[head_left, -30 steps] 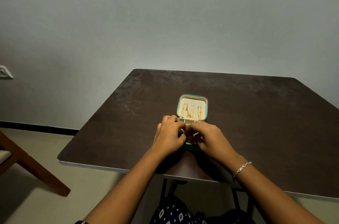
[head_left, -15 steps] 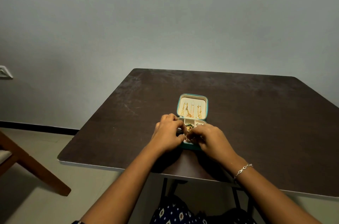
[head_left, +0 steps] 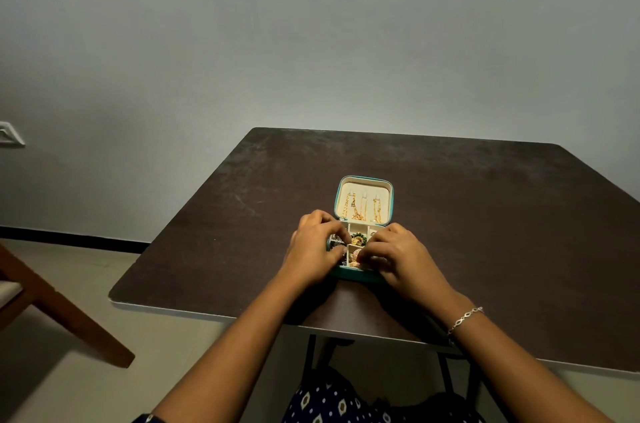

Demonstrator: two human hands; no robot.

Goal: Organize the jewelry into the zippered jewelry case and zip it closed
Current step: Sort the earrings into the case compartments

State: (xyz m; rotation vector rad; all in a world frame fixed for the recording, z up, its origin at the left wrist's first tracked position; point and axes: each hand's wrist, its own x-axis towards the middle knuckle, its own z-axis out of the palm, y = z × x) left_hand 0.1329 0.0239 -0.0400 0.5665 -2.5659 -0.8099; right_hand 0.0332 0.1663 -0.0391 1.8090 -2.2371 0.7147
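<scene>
Wood shows first at the far left: a slanted brown wooden chair leg (head_left: 69, 312) on the floor, well apart from the dark brown square table (head_left: 485, 215).

Moving onto the table, the left hand (head_left: 311, 249) rests against the left side of the small teal zippered jewelry case with cream lining (head_left: 356, 274). Its fingers are curled over the case's left compartments. Whether they pinch a piece or only steady the case cannot be told from this view.

The case sits close to the table's near edge, roughly midway along it, with its lid tilted up and back. Thin gold chains (head_left: 362, 208) hang in a row inside the lid. Below them a dark green beaded piece (head_left: 358, 235) lies in a middle compartment, and a small gold ornament (head_left: 355, 256) lies in the compartment nearest the person.

The right hand (head_left: 398, 256) covers the case's right side, fingers bent down toward that gold ornament and touching it. It is unclear whether they pinch it or press it in. A silver link bracelet (head_left: 464, 318) circles the right wrist.

No loose jewelry shows on the bare table, so the sorting looks nearly done. What seems left is settling the last pieces, lowering the lid and running the zip round.
</scene>
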